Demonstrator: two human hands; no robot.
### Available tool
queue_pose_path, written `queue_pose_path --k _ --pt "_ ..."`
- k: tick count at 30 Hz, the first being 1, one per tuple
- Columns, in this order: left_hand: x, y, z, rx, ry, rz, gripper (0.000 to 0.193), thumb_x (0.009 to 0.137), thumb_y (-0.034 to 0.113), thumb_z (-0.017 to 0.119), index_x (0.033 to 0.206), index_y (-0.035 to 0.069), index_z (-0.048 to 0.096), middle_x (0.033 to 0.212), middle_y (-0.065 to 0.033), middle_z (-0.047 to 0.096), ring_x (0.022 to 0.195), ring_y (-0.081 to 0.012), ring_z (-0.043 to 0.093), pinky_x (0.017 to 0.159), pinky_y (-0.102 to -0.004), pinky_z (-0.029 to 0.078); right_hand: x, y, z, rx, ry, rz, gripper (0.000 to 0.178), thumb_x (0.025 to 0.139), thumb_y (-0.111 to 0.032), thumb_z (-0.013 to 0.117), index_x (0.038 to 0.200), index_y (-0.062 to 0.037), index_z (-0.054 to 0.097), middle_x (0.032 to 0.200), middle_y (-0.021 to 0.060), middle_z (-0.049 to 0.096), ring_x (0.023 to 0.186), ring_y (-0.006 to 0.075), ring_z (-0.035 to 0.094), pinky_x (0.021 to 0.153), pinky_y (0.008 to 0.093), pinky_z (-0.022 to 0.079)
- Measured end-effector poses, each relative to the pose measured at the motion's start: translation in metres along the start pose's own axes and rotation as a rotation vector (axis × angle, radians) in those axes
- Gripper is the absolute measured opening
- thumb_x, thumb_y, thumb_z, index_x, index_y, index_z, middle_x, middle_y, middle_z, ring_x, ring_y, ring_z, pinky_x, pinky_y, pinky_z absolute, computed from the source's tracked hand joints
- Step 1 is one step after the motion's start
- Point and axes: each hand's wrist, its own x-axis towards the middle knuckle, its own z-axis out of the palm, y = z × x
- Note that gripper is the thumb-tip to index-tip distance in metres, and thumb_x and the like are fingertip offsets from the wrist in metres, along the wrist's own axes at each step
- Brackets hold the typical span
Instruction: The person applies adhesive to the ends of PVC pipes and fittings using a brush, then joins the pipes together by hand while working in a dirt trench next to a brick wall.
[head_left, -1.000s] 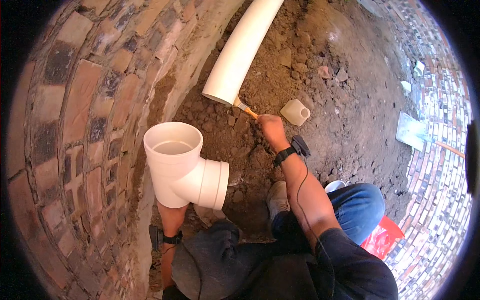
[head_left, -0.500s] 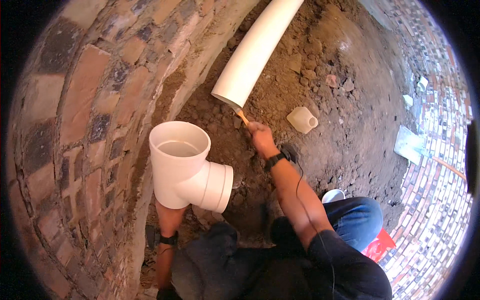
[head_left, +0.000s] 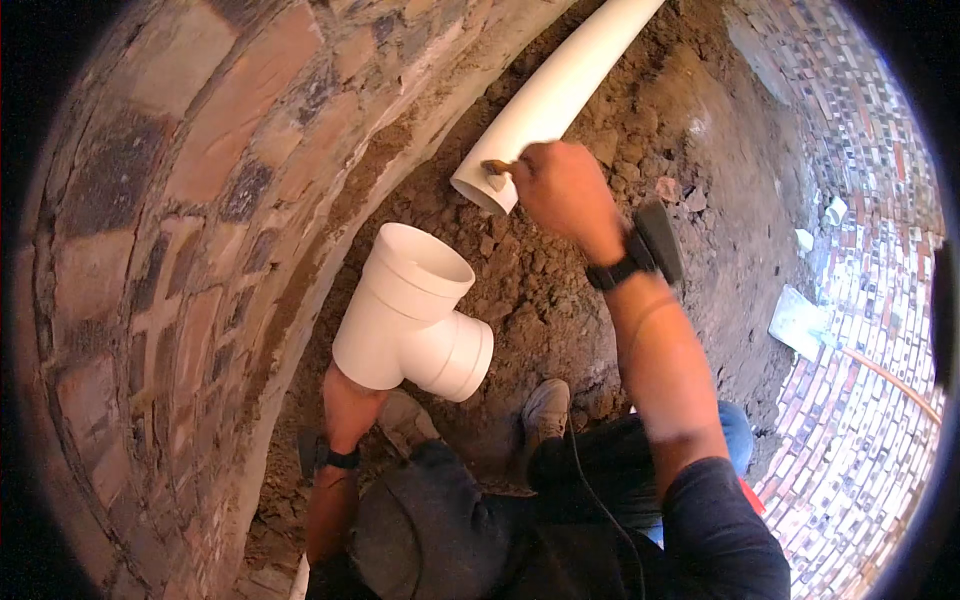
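Note:
My left hand [head_left: 352,405] holds up a white plastic pipe tee [head_left: 385,325] from its lower end; its fingers are hidden behind or inside the fitting. The tee is tilted, with one wide mouth facing up and its side branch pointing right. Beyond it a long white plastic pipe [head_left: 560,95] lies on the soil, its near end cut open. My right hand [head_left: 567,195] is closed around a small brush [head_left: 497,168] and reaches over that end. The brush's head is against the pipe's outer surface, and most of its handle is hidden in my fist.
A rough brick wall [head_left: 200,190] rises close on the left. Loose soil [head_left: 560,320] with stones covers the ground. A shovel [head_left: 800,322] lies at the right by brick paving [head_left: 860,450]. My shoes [head_left: 546,408] are below the tee, and a thin cable [head_left: 590,490] hangs by my right arm.
My right hand has moved up and right, taking the brush from the pipe's mouth onto its outside. The tee has tilted rightward. A pale plastic bottle on the soil is now hidden by my right arm.

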Motion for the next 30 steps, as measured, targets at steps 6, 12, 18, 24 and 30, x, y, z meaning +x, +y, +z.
queue_pose_path --k 6,12,18,24,30 --pt "-0.004 -0.044 -0.006 0.0 -0.051 0.03 0.053 0.074 0.012 0.087 0.119 -0.004 0.064 0.113 -0.0212 0.073 0.105 -0.0317 0.072 0.087 -0.0427 0.057 0.091 -0.037 0.026 -0.181 -0.148 -0.161 0.023 0.082 -0.022 0.068 0.078 0.0002 0.074 0.081 0.0258 0.07 0.078 0.0464 0.069 0.072 0.0526 0.057" --pt "-0.011 -0.03 -0.012 -0.025 -0.117 -0.041 0.049 0.075 0.012 0.087 0.117 -0.002 0.066 0.112 -0.0208 0.073 0.105 -0.0321 0.072 0.087 -0.0423 0.056 0.136 -0.028 0.075 -0.488 -0.34 -0.408 0.018 0.077 -0.022 0.071 0.074 -0.0049 0.076 0.077 0.0191 0.071 0.073 0.0426 0.07 0.062 0.0507 0.057" --pt "-0.013 -0.039 -0.013 -0.02 -0.032 0.083 0.044 0.077 0.011 0.084 0.116 -0.003 0.067 0.109 -0.0216 0.073 0.101 -0.0331 0.072 0.085 -0.0425 0.056 0.106 -0.013 0.039 -0.331 -0.318 -0.309 0.032 0.085 -0.033 0.068 0.08 -0.0019 0.076 0.082 0.0254 0.071 0.082 0.0451 0.071 0.072 0.0516 0.056" --pt "0.013 -0.041 0.012 0.013 -0.096 0.166 0.044 0.078 0.009 0.081 0.117 -0.003 0.067 0.111 -0.0223 0.073 0.1 -0.0329 0.072 0.086 -0.0422 0.055 0.001 0.094 -0.077 0.052 -0.278 0.054 0.034 0.088 -0.029 0.064 0.088 0.004 0.071 0.082 0.0301 0.068 0.077 0.0441 0.07 0.072 0.0501 0.055" --pt "0.047 -0.025 0.031 -0.028 -0.194 0.056 0.046 0.078 0.009 0.079 0.12 -0.004 0.066 0.112 -0.0202 0.073 0.102 -0.0317 0.07 0.091 -0.0407 0.053 -0.118 0.174 -0.124 -0.134 -0.257 0.298 0.03 0.09 -0.027 0.064 0.092 0.0015 0.071 0.088 0.0282 0.07 0.085 0.0446 0.07 0.077 0.0498 0.056"
